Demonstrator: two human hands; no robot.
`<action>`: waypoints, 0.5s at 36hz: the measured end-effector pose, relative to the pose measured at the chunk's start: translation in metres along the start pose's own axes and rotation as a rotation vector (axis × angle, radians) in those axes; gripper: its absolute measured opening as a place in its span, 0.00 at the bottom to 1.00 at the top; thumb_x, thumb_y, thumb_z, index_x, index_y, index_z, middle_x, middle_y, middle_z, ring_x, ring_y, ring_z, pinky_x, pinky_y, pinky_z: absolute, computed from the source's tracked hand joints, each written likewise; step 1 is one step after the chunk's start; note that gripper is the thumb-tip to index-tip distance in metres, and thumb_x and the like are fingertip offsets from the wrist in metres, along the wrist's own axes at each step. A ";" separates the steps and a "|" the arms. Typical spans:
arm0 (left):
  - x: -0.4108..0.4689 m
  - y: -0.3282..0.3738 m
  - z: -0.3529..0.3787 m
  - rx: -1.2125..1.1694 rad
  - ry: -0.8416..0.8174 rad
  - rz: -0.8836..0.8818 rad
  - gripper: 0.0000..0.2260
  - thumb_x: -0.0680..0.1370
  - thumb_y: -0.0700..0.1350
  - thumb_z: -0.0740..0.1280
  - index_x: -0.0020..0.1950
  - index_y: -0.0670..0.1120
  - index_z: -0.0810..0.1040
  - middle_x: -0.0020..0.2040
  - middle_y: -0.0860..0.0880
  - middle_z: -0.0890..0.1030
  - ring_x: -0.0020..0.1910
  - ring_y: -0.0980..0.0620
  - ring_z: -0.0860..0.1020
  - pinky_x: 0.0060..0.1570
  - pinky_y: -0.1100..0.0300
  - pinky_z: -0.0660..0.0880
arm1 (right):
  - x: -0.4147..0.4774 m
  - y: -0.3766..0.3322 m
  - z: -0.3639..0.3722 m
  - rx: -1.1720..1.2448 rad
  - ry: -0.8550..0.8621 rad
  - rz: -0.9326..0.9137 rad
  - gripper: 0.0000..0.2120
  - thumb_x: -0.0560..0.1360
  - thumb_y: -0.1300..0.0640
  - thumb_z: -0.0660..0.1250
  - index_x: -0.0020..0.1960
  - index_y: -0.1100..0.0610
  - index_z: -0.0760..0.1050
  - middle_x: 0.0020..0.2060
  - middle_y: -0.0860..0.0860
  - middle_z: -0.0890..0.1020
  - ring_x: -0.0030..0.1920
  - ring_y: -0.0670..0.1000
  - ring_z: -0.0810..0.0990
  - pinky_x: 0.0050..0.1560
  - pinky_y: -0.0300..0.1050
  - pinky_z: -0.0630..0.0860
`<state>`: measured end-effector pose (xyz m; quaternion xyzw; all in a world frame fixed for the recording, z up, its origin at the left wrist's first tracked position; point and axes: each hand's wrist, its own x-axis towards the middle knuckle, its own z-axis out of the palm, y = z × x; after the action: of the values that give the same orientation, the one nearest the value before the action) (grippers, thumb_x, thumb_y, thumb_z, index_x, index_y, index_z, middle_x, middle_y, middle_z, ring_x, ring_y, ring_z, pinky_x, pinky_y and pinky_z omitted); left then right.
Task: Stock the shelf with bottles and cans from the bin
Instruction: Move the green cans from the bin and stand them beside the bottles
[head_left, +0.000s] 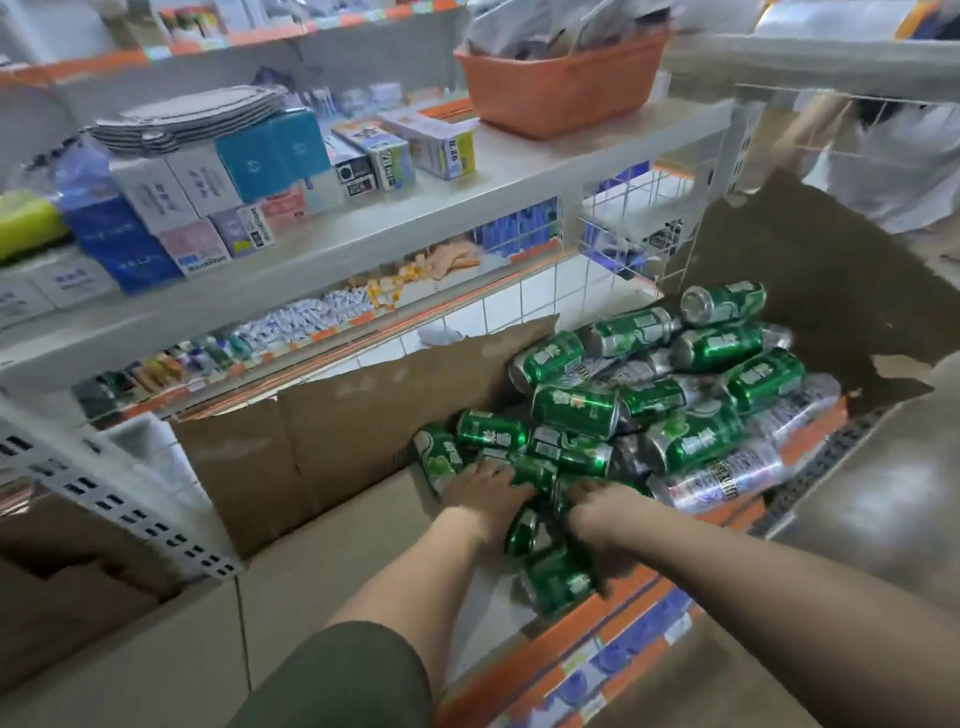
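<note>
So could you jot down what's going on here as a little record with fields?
setting: shop aisle with grey metal shelves
main goods: pile of green drink cans lying on their sides, with clear plastic bottles among them
container: torn brown cardboard box
left hand: resting on cans at the near edge of the pile
right hand: on cans beside it, grip unclear
upper shelf: orange plastic basket, small product boxes
</note>
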<state>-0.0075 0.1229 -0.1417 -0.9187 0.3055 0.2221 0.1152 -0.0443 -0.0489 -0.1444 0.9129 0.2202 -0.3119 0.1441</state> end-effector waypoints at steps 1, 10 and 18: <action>0.002 0.001 -0.002 0.008 -0.002 0.012 0.29 0.80 0.49 0.69 0.80 0.52 0.62 0.78 0.43 0.63 0.78 0.39 0.59 0.74 0.44 0.60 | -0.002 0.003 -0.005 0.001 -0.012 -0.028 0.35 0.65 0.38 0.77 0.65 0.56 0.76 0.63 0.57 0.75 0.65 0.60 0.71 0.64 0.55 0.74; -0.027 -0.016 -0.007 -0.421 0.033 -0.129 0.34 0.67 0.58 0.78 0.70 0.59 0.68 0.66 0.51 0.75 0.59 0.46 0.77 0.58 0.49 0.78 | -0.038 0.019 -0.056 0.355 -0.018 -0.178 0.33 0.65 0.48 0.81 0.65 0.51 0.70 0.57 0.49 0.78 0.50 0.50 0.75 0.43 0.37 0.72; -0.116 -0.065 -0.028 -0.801 0.335 -0.406 0.38 0.65 0.55 0.77 0.71 0.49 0.66 0.64 0.47 0.79 0.60 0.48 0.79 0.59 0.52 0.79 | -0.039 -0.009 -0.112 0.467 0.211 -0.225 0.30 0.58 0.41 0.80 0.53 0.50 0.72 0.49 0.48 0.79 0.47 0.51 0.79 0.49 0.53 0.81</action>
<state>-0.0414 0.2230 -0.0564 -0.9551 0.0248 0.1441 -0.2578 -0.0201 -0.0082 -0.0354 0.9187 0.2562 -0.2715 -0.1292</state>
